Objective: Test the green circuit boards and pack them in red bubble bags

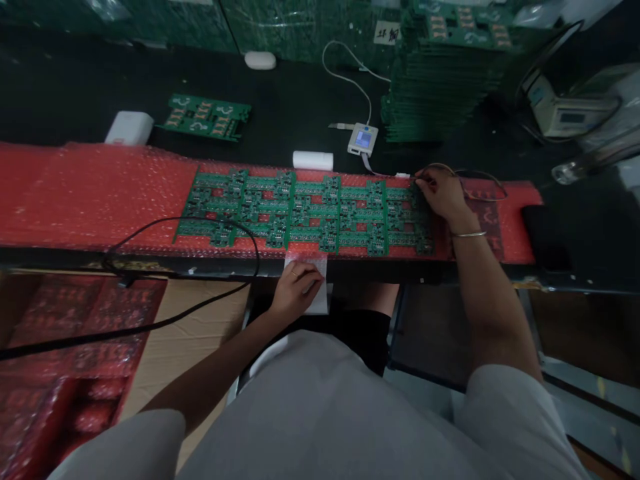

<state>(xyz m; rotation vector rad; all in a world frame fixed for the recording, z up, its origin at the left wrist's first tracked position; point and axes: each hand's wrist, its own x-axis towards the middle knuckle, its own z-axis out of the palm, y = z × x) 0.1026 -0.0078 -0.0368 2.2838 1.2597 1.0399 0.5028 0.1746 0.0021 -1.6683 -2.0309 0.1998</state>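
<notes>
The long green circuit-board panel (310, 213) lies flat on the red bubble-wrap sheet (100, 193). At its 6 o'clock edge the left hand (297, 288) pinches a pale paper strip (321, 301). At 3 o'clock the right hand (443, 195) rests curled on the panel's end; I cannot tell whether it grips anything.

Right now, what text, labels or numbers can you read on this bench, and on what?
Nothing reads clearly.
White label at the bench's back: dark characters, blurred.
Small tester, blue screen: too small.
Panel of circuit boards on red bubble wrap: markings too small.
</notes>
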